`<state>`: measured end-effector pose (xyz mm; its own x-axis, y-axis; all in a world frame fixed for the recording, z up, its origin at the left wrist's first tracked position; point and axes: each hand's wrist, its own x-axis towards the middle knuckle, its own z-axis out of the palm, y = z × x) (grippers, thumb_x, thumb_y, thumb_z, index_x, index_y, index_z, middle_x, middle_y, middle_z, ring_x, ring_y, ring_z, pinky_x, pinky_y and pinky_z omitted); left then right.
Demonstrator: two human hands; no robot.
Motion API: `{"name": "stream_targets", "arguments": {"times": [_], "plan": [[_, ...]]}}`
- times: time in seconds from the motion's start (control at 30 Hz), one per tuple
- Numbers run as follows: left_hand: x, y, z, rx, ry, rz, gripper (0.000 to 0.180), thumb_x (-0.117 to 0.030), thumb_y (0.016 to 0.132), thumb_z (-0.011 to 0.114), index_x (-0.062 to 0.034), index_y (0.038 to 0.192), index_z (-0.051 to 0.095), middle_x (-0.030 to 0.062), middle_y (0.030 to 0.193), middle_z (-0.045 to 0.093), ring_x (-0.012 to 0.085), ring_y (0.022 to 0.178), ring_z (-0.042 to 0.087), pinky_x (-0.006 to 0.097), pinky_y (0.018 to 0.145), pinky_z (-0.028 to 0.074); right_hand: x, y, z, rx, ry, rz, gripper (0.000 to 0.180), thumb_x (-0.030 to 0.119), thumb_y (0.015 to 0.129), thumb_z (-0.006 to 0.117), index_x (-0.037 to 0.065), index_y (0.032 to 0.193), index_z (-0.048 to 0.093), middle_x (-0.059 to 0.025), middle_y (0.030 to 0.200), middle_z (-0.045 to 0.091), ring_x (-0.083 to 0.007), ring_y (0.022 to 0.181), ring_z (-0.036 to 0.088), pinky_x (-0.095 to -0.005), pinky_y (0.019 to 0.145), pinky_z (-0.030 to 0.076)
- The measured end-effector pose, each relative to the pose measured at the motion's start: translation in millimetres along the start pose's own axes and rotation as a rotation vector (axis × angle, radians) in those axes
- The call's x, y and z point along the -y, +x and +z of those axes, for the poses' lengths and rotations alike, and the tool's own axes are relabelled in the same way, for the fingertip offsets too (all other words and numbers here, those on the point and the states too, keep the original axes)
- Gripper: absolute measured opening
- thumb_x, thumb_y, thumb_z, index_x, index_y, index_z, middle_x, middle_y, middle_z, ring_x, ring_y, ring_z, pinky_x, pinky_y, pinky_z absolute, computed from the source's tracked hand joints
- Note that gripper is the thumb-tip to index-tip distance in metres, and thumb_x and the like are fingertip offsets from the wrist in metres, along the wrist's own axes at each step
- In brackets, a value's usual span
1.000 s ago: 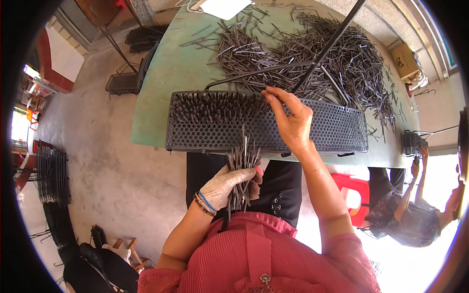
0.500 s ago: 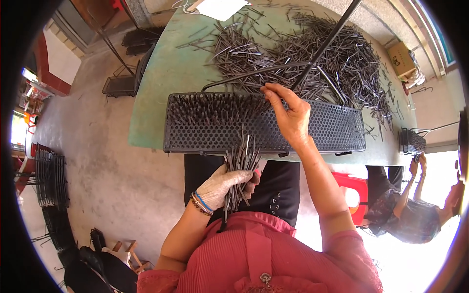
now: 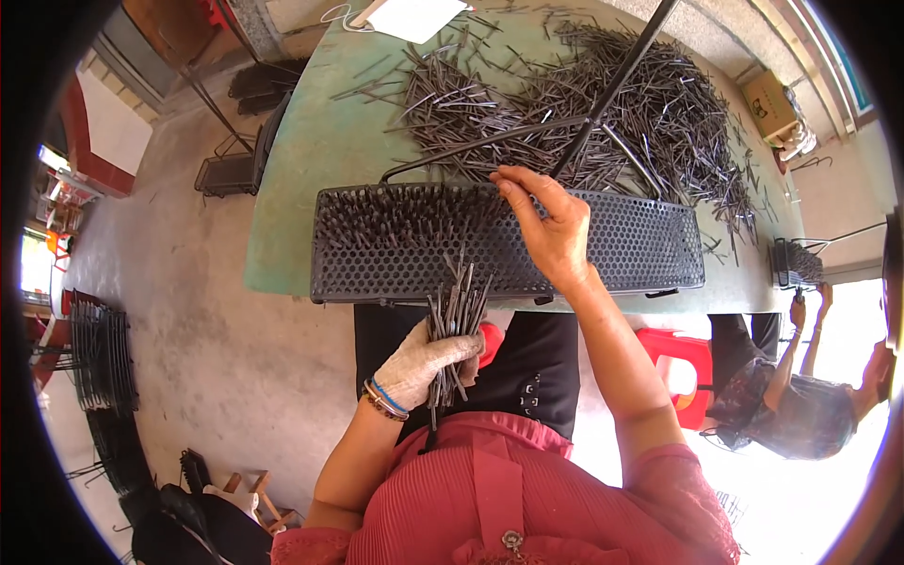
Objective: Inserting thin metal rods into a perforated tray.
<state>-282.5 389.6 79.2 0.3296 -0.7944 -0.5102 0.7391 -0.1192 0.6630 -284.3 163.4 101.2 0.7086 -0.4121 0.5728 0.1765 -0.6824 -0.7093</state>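
A gloved grip: my left hand point(image 3: 419, 363) is closed around a bundle of thin dark metal sticks point(image 3: 459, 311), tips pointing up toward the table. Just beyond it, at the table's near edge, lies a long black perforated metal rack point(image 3: 612, 250). Many short sticks point(image 3: 400, 212) stand upright in its holes along the left and far part; the holes toward the right are bare. Over the rack's middle, at the end of the filled rows, my bare right hand point(image 3: 557, 231) pinches thumb and forefinger together. Whatever lies between those fingertips is too small to make out.
A big heap of loose dark sticks point(image 3: 659, 113) covers the green table point(image 3: 311, 141) behind the rack. A slanted black rod frame point(image 3: 626, 85) rises over the heap. At right, another person point(image 3: 791, 400) works at a similar rack, near a red stool point(image 3: 673, 367). Black racks point(image 3: 99, 353) are stacked at left.
My right hand has shifted slightly left along the far side of the rack, still pinched. My left hand and its bundle have moved a little left. The whole view has shifted slightly.
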Motion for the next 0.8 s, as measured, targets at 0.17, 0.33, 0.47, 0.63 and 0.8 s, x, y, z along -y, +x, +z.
{"name": "stream_targets", "arguments": {"times": [0.17, 0.33, 0.47, 0.63, 0.8], "plan": [[-1.0, -1.2, 5.0, -0.100, -0.136, -0.039, 0.024, -0.021, 0.088, 0.065, -0.0023, 0.103, 0.063, 0.0041, 0.080, 0.066, 0.0115, 0.062, 0.061, 0.027, 0.056, 0.051, -6.0, -4.7, 5.3, 0.061, -0.169, -0.206, 0.018, 0.004, 0.082, 0.073, 0.004, 0.100, 0.072, -0.0069, 0.091, 0.072, -0.0215, 0.084, 0.066, -0.0320, 0.077, 0.051], [3.5, 0.7, -3.2, -0.040, -0.073, 0.012, 0.027, -0.023, 0.089, 0.065, -0.0014, 0.106, 0.062, 0.0046, 0.083, 0.066, 0.0111, 0.063, 0.060, 0.026, 0.054, 0.049, -7.2, -6.3, 5.2, 0.065, -0.347, -0.343, 0.022, 0.010, 0.081, 0.073, 0.006, 0.102, 0.071, -0.0036, 0.094, 0.071, -0.0226, 0.094, 0.062, -0.0361, 0.086, 0.045], [4.8, 0.2, -5.3, -0.001, -0.030, 0.010, 0.027, -0.021, 0.089, 0.065, -0.0002, 0.107, 0.061, 0.0056, 0.082, 0.066, 0.0109, 0.062, 0.060, 0.025, 0.054, 0.049, -3.2, -7.5, 5.4, 0.077, -0.361, -0.328, 0.021, 0.012, 0.082, 0.071, 0.006, 0.103, 0.071, -0.0040, 0.100, 0.069, -0.0243, 0.100, 0.059, -0.0377, 0.089, 0.043], [-3.9, -0.6, 1.6, 0.018, -0.013, 0.085, 0.022, -0.018, 0.089, 0.063, 0.0002, 0.102, 0.062, 0.0047, 0.074, 0.063, 0.0109, 0.058, 0.058, 0.025, 0.054, 0.048, -4.5, -11.0, 9.5, 0.104, -0.358, -0.198, 0.019, 0.012, 0.083, 0.070, 0.006, 0.101, 0.071, -0.0051, 0.109, 0.065, -0.0271, 0.106, 0.055, -0.0389, 0.092, 0.041], [-4.9, -2.8, -0.5, 0.040, 0.139, 0.033, 0.018, -0.014, 0.086, 0.066, -0.0007, 0.098, 0.062, 0.0025, 0.067, 0.060, 0.0107, 0.055, 0.057, 0.024, 0.054, 0.047, 17.4, -12.3, -7.0, 0.100, -0.114, -0.047, 0.018, 0.012, 0.083, 0.073, 0.003, 0.098, 0.072, -0.0095, 0.102, 0.068, -0.0279, 0.091, 0.062, -0.0353, 0.079, 0.049]]}}
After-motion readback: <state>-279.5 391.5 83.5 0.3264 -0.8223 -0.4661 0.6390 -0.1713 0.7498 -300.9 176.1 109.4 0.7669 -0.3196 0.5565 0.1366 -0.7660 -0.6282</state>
